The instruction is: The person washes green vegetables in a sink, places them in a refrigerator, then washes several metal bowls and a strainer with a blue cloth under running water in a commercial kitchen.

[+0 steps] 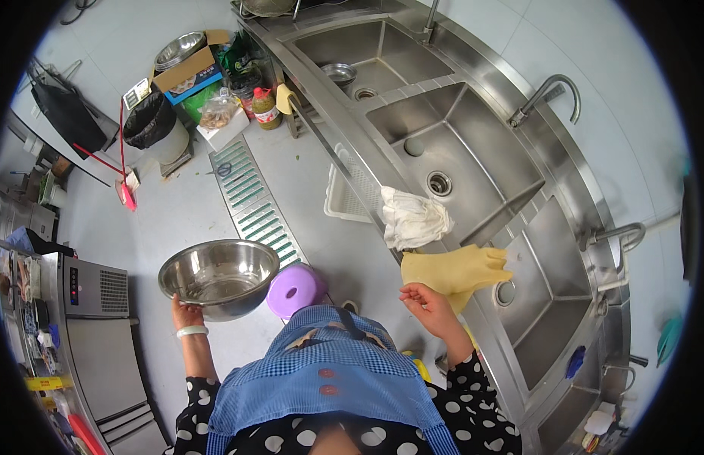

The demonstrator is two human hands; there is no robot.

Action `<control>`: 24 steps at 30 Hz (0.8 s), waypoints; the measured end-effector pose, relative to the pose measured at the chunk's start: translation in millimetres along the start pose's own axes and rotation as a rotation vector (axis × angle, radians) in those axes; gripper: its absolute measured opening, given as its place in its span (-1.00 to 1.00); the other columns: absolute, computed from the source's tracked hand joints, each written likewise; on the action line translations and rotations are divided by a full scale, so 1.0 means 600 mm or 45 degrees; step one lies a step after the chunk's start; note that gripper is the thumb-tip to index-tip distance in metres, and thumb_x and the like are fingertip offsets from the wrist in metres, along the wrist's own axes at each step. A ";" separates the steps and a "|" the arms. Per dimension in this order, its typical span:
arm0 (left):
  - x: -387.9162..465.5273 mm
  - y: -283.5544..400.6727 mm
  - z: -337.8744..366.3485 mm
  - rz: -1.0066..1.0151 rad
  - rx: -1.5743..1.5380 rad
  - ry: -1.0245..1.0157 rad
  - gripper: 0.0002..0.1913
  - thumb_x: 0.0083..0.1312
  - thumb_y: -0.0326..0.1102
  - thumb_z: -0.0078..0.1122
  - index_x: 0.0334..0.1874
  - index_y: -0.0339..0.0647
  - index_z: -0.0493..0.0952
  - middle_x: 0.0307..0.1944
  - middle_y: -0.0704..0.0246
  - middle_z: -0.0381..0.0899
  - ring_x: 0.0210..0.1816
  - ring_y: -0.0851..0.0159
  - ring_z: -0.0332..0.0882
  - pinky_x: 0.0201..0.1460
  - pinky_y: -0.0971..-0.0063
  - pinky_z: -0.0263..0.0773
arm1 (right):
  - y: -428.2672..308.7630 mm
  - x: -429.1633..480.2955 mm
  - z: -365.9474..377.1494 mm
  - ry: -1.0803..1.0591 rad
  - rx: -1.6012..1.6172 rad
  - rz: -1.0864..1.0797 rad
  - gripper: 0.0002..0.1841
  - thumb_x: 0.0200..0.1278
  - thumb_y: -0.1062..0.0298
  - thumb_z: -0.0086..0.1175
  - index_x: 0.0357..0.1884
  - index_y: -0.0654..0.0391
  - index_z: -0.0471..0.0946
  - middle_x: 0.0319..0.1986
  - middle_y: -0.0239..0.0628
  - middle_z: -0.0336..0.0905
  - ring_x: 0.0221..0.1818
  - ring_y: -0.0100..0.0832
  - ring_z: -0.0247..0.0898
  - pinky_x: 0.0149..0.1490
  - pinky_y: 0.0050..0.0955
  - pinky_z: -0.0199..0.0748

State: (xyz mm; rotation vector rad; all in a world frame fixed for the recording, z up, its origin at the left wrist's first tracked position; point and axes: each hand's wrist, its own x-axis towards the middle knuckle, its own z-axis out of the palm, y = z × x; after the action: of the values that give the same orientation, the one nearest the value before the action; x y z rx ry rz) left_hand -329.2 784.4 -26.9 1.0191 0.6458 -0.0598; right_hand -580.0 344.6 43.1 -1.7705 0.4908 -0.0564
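My left hand [187,314] grips the near rim of a large stainless steel bowl [218,273], holding it out over the floor on the left. Inside, the bowl looks shiny, with no food visible. On the right, my right hand [424,307] is raised with fingers loosely curled and holds nothing that I can see. Just beyond it, yellow rubber gloves [454,268] lie over the front edge of the steel sink counter. A crumpled white cloth [414,219] drapes over the same edge, beside the gloves.
Several steel sink basins [471,153] with curved taps run along the right. A purple plastic stool [295,291] stands by my apron. A white plastic basket [349,190] is under the counter. Scissors [223,169] lie on the floor drain grate [255,199]. A lined bin [158,128] stands further off.
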 end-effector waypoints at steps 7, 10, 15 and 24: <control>-0.016 -0.008 0.023 0.054 -0.087 0.270 -0.71 0.09 0.00 -0.02 -0.43 -0.09 0.38 -0.58 0.49 0.40 -0.61 0.45 0.29 -0.62 0.60 0.19 | -0.057 0.081 -0.017 -0.405 -0.143 -0.077 -0.72 0.05 0.37 0.00 -0.15 0.19 0.38 -0.33 -0.28 0.47 -0.28 -0.46 0.40 -0.18 -0.56 0.35; -0.003 -0.016 0.048 0.017 -0.073 0.287 -0.72 0.12 0.00 -0.05 -0.48 -0.07 0.35 -0.66 0.51 0.36 -0.72 0.49 0.23 -0.75 0.67 0.12 | -0.079 0.101 -0.040 -0.464 -0.238 -0.043 -0.71 0.04 0.37 0.01 -0.15 0.19 0.38 -0.27 -0.26 0.45 -0.24 -0.43 0.40 -0.15 -0.53 0.35; 0.041 -0.021 0.091 -0.009 -0.115 0.288 -0.73 0.16 -0.02 -0.10 -0.46 -0.07 0.35 -0.64 0.52 0.36 -0.69 0.53 0.25 -0.73 0.70 0.13 | -0.114 0.147 -0.066 -0.459 -0.325 -0.070 -0.70 0.03 0.36 0.02 -0.15 0.19 0.38 -0.26 -0.25 0.45 -0.24 -0.42 0.40 -0.14 -0.51 0.36; 0.209 -0.006 0.213 -0.070 -0.233 0.226 -0.71 0.18 -0.04 -0.15 -0.37 -0.11 0.39 -0.55 0.48 0.43 -0.57 0.44 0.32 -0.58 0.56 0.24 | -0.196 0.371 -0.019 -0.512 -0.479 -0.115 -0.71 0.02 0.34 0.01 -0.16 0.14 0.38 -0.28 -0.28 0.44 -0.28 -0.40 0.40 -0.16 -0.50 0.35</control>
State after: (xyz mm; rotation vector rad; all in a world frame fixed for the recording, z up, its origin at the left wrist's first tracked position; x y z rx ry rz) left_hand -167.7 709.8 -50.4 0.8357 0.8262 0.0416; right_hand -346.3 275.7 107.7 -2.1040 0.1320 0.3434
